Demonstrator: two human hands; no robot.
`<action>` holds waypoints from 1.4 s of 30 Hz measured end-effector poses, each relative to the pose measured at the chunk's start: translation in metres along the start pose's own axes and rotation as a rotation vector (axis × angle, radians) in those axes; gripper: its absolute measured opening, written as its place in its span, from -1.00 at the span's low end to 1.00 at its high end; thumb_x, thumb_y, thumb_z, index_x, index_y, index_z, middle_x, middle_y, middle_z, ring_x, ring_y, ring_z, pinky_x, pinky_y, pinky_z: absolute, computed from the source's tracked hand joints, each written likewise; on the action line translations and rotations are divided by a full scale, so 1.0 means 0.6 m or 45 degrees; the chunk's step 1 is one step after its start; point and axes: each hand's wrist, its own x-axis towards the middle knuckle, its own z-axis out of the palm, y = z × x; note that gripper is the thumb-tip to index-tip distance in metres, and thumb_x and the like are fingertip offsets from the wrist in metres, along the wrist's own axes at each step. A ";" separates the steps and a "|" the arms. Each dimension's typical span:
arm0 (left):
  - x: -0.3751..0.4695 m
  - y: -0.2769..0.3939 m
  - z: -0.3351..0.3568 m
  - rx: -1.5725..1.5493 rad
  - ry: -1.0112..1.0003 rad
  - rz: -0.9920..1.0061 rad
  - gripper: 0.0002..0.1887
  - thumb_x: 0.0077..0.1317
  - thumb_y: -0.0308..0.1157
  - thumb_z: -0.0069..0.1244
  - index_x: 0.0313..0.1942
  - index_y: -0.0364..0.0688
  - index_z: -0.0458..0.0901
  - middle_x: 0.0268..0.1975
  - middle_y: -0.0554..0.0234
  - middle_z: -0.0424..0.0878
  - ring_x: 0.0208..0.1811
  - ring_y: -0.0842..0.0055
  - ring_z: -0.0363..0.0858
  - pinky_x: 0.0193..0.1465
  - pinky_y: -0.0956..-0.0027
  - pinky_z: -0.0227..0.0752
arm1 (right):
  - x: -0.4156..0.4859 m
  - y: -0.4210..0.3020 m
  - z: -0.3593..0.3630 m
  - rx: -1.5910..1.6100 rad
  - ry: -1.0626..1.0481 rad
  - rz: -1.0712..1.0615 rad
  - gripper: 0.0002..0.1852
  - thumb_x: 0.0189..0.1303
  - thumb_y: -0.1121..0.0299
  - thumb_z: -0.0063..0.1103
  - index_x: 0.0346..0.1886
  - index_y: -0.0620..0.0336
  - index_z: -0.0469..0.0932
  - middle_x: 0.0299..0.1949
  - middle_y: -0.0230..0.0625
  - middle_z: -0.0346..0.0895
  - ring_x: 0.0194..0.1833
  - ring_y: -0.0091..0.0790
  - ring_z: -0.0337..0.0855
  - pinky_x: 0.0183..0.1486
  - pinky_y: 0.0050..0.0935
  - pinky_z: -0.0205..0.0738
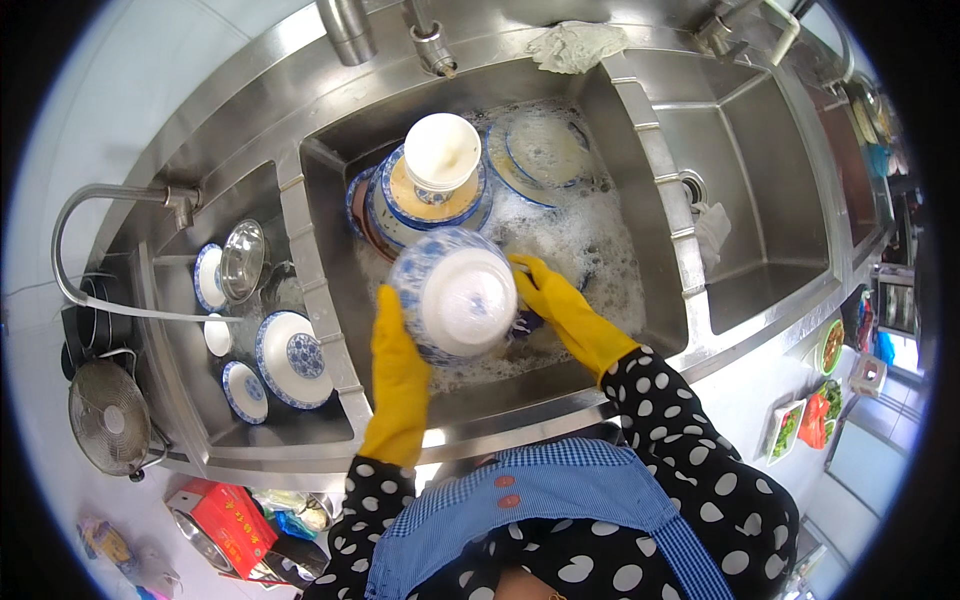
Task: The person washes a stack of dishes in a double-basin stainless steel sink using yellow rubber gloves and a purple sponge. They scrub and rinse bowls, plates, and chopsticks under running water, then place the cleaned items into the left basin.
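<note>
A blue-and-white ceramic bowl (469, 300), its underside towards me, is above the soapy water of the middle sink (652, 247). My left hand (401, 367), in a yellow rubber glove, holds it at the left side. My right hand (562, 307), gloved alike, is at its right rim; its fingertips are partly hidden, with a dark purple cloth or scrubber (527, 324) just below. Behind the bowl, white bowls (442, 150) are stacked on blue-rimmed plates (390, 176). Further plates (544, 150) lie under suds to the right.
The left basin holds patterned plates (281, 360), a small white bowl (217, 335) and a clear glass bowl (242, 262). A curved faucet (120, 193) reaches over it. A wet cloth (577, 46) lies on the back ledge, another cloth (712, 229) in the right basin. Metal dividers (667, 180) separate the basins.
</note>
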 end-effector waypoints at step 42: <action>-0.006 0.061 0.091 -1.507 -0.423 -1.408 -0.31 0.42 -0.15 0.08 0.46 0.02 0.15 0.29 0.13 0.44 0.22 0.36 0.52 0.16 0.38 0.53 | -0.092 -0.103 0.027 -0.246 -0.673 -0.539 -0.54 0.33 0.09 0.16 0.22 0.08 0.50 -0.09 -0.02 0.66 -0.11 0.02 0.67 -0.01 -0.12 0.50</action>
